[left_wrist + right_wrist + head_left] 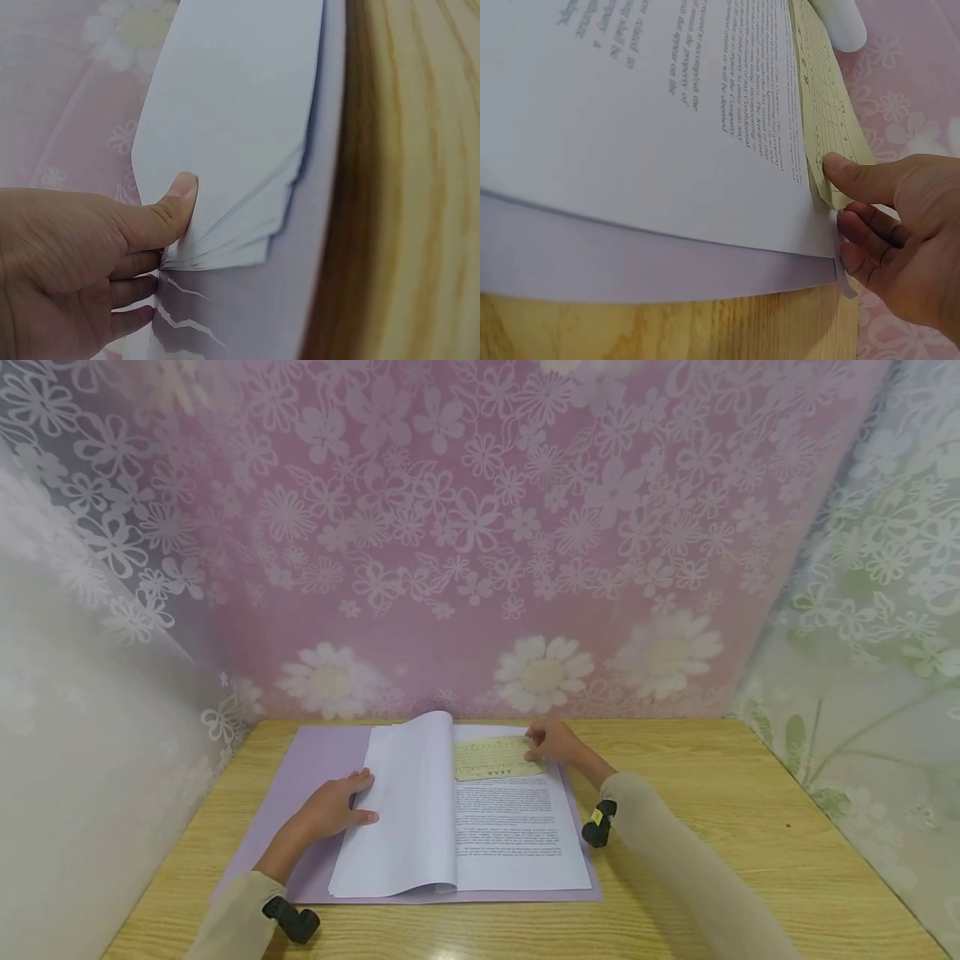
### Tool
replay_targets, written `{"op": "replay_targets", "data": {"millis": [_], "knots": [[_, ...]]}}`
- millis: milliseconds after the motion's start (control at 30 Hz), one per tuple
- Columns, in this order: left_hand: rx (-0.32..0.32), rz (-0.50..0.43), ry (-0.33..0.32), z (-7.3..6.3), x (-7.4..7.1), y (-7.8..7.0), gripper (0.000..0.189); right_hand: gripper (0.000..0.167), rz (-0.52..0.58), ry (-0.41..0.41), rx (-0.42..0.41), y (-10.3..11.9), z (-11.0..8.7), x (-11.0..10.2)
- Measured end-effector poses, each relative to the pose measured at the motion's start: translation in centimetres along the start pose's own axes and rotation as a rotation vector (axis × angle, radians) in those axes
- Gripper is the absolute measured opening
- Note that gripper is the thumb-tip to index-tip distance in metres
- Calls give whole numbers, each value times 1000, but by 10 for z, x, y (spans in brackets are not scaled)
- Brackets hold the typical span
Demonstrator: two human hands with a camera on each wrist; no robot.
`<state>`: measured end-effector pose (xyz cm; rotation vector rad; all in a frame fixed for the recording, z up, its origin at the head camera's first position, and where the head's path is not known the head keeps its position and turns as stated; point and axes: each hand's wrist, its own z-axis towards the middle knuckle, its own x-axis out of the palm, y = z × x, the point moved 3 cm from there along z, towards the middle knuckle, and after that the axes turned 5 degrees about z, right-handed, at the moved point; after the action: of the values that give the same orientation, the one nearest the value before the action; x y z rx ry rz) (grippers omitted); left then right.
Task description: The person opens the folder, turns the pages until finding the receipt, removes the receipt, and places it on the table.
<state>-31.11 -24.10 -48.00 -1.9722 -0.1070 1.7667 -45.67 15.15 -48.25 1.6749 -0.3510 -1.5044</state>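
A purple folder [311, 777] lies spread on the table with a stack of white pages [405, 810] inside, the turned ones bulging up along the middle. At the left edge of these pages, my left hand [335, 807] holds them, its thumb [180, 196] on top and the sheets fanned beside it. A pale yellow printed slip [491, 757] with a grid of lines lies across the top of the right-hand printed page [510, 835]. My right hand [553, 743] pinches the slip's right end, with the thumb [847, 171] on its face.
The wooden table [712, 785] extends on both sides of the folder. A pink flowered curtain [465, 568] hangs behind the table's back edge, with pale cloth [885, 693] at the right and more cloth [82, 710] at the left.
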Motion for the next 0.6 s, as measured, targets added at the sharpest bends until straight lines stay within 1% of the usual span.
{"op": "replay_targets", "data": {"millis": [133,367,567,600], "knots": [[-3,-2,-3,0,0,0,78,20,-25,-9,7,0,0,0],[-22,-4,-2,0,1,-1,78,17,-46,-27,-10,5,-2,1],[-24,3,-10,-1,3,0,78,15,-58,-39,-27,10,-5,2],[-23,4,-11,-1,3,1,78,17,-54,-41,-29,11,-5,2]]}}
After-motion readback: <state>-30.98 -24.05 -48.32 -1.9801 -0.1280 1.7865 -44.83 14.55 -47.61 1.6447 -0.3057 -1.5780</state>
